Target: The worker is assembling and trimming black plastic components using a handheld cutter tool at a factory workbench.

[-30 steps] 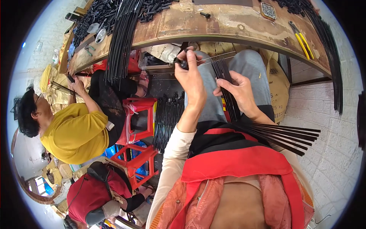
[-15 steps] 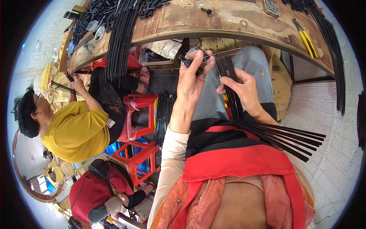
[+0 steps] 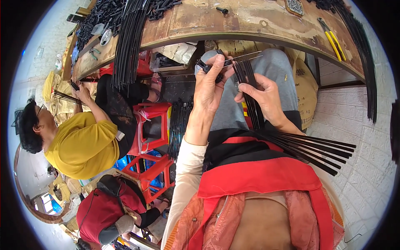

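Note:
My left hand (image 3: pixel 211 81), raised over my lap, is closed around small black plastic parts (image 3: pixel 203 65). Two thin metal wires (image 3: pixel 246 56) stick out from its fingertips to the right, passing over the tops of a bundle of thin black rods (image 3: pixel 250 89). That bundle is gripped by my right hand (image 3: pixel 264 96), thumb in front, with the rods standing nearly upright. A small shiny bit shows by the right thumb, too small to name. More black rods (image 3: pixel 321 148) fan out to the right below my right wrist; how they join the bundle is hidden.
Ahead runs a worn wooden table (image 3: pixel 233 27) bearing black plastic parts (image 3: pixel 104 21), hanging rod bundles (image 3: pixel 130 50), yellow-handled pliers (image 3: pixel 333 43) and a tray of small metal pieces (image 3: pixel 295 7). Red stools (image 3: pixel 152 129) and two people (image 3: pixel 81 143) are at the left.
The wires and the upper ends of the rods have shifted very slightly left. Both hands keep the same grips.

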Available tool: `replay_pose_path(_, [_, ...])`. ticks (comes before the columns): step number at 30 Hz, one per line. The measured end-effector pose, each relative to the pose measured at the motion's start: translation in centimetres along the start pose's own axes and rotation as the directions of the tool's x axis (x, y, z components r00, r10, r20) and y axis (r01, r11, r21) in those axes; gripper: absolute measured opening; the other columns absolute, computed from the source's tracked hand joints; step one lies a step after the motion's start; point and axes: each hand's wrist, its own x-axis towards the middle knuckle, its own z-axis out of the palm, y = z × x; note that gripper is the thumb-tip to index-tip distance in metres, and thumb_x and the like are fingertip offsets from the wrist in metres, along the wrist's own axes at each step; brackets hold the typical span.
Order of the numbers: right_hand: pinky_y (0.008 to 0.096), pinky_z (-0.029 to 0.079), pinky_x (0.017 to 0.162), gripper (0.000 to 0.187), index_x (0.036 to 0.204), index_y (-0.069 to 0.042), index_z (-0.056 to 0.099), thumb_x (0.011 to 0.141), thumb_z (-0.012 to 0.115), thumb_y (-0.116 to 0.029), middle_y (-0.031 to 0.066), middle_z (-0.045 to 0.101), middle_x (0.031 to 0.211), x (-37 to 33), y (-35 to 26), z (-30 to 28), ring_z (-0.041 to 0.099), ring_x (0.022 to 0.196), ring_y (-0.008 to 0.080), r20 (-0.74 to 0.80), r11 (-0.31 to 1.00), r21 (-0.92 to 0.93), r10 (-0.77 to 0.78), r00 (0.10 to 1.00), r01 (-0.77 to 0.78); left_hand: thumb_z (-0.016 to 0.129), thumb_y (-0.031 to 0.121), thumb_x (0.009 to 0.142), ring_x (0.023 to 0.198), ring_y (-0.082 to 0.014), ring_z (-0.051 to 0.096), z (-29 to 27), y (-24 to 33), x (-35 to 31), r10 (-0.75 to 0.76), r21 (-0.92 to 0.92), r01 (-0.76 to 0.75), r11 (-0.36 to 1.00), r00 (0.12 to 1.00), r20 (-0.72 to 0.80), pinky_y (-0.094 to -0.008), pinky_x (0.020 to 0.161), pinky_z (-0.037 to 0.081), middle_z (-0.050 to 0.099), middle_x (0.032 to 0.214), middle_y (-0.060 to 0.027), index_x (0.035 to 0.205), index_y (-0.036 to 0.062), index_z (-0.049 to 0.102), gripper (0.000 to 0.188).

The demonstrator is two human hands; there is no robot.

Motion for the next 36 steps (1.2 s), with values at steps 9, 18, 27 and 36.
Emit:
replay_pose_path(9, [0.0258,0.055,0.065,0.020,0.101,0.001,0.062,0.090,0.069,-0.014,0.0080,0.066,0.083,0.1,0.1,0.3,0.067,0.071,0.0159,0.001,1.000,-0.013,-0.018,1.000,0.018,0.070,0.014,0.089,0.086,-0.0170,0.067,-0.1,-0.1,0.0,-0.024,0.000,0.024,1.000,1.000,0.007,-0.0305,0.080,0.057,0.068,0.106,-0.0074,0.099,0.0036,0.069,0.015])
replay_pose_path(18, [0.0263,0.055,0.066,0.021,0.103,0.002,0.061,0.090,0.068,-0.013,0.0082,0.066,0.084,0.4,0.5,0.3,0.068,0.071,0.0158,-0.016,0.997,-0.043,-0.062,0.998,0.061,0.068,0.010,0.090,0.092,-0.0158,0.066,0.1,0.1,-0.7,-0.005,0.015,0.005,1.000,1.000,0.014,-0.0279,0.081,0.055,0.067,0.110,-0.0097,0.113,-0.0006,0.064,0.025])
replay_pose_path(27, [0.0272,0.056,0.072,0.024,0.107,0.003,0.061,0.091,0.067,-0.013,0.0082,0.066,0.091,0.6,-0.2,0.1,0.068,0.077,0.0166,0.040,0.995,-0.077,-0.057,0.998,0.060,0.063,0.005,0.091,0.101,-0.0158,0.062,0.7,0.3,-1.7,0.058,0.213,-0.053,0.976,0.998,-0.020,-0.0317,0.092,0.049,0.066,0.113,-0.0097,0.124,-0.0038,0.059,0.034])
replay_pose_path(36, [0.0302,0.056,0.076,0.027,0.112,0.001,0.062,0.092,0.065,-0.016,0.0082,0.066,0.093,1.6,-1.3,-1.6,0.069,0.083,0.0203,0.150,0.991,0.045,0.114,0.982,-0.122,0.065,0.008,0.091,0.101,-0.0154,0.061,0.6,0.9,-1.5,-0.028,0.193,0.005,0.981,0.993,0.119,-0.0326,0.094,0.046,0.067,0.112,-0.0092,0.126,-0.0018,0.057,0.037])
